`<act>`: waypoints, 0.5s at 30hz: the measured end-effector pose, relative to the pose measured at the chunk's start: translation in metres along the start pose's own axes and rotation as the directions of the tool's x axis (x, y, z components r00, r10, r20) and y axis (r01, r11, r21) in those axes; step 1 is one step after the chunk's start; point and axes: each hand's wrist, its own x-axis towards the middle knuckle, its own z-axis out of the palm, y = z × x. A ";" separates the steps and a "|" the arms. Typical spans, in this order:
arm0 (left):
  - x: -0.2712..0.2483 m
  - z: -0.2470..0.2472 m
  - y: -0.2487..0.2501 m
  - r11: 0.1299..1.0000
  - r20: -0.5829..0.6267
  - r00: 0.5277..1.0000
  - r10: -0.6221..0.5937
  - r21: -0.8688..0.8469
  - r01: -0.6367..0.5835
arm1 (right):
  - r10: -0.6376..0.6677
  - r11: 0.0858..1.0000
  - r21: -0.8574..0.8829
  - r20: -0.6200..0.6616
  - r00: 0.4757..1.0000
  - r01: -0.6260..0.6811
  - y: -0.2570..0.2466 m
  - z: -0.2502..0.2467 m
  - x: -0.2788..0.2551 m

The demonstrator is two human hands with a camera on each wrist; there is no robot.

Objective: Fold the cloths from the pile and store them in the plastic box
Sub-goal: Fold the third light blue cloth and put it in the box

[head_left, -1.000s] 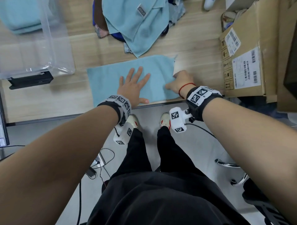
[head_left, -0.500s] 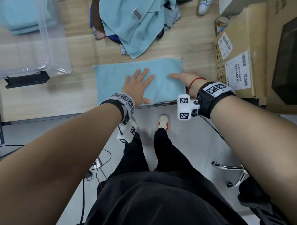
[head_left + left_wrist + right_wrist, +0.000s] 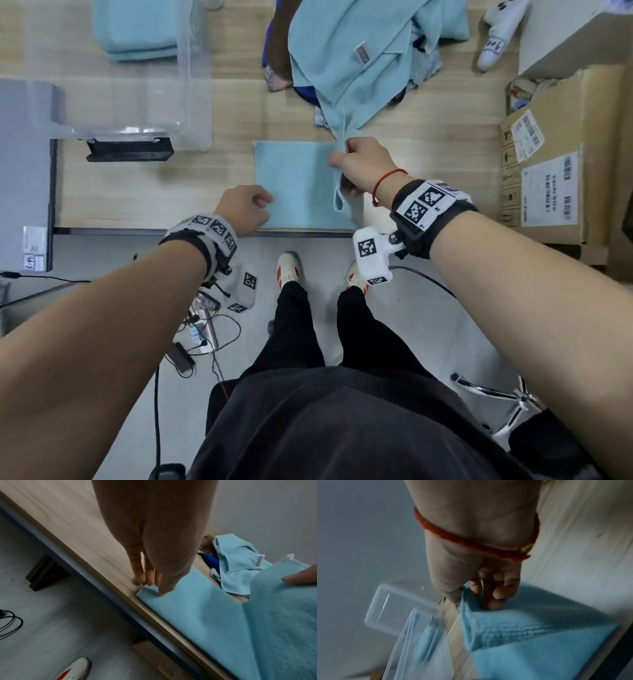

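Light-blue cloth is lying near the front edge of the wooden table, its soft, slightly fuzzy weave showing in the wrist views. Its right side is standing lifted off the table, doubling over the flat part. The person's right hand is gripping that raised edge, thumb and curled fingers pinching the fabric so a loop of it is hanging below the fist. The left hand is sitting at the cloth's near left corner, its fingers bent down; the thumb tip is pressing on the corner while the fingertips are touching the table just beside it. Behind the cloth, a rumpled pile of cloths is spreading across the table. To the left, a clear plastic box is holding folded blue cloths.
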 end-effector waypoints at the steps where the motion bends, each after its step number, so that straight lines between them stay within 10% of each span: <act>1: 0.001 0.000 -0.004 0.999 0.009 1.000 -0.008 -0.032 0.009 | -0.022 0.999 -0.049 0.017 1.000 0.023 -0.006 0.012 0.001; 15: 0.005 -0.013 -0.023 0.872 0.030 0.997 -0.068 -0.484 0.074 | -0.063 0.925 -0.367 0.106 0.992 0.098 -0.027 0.113 0.033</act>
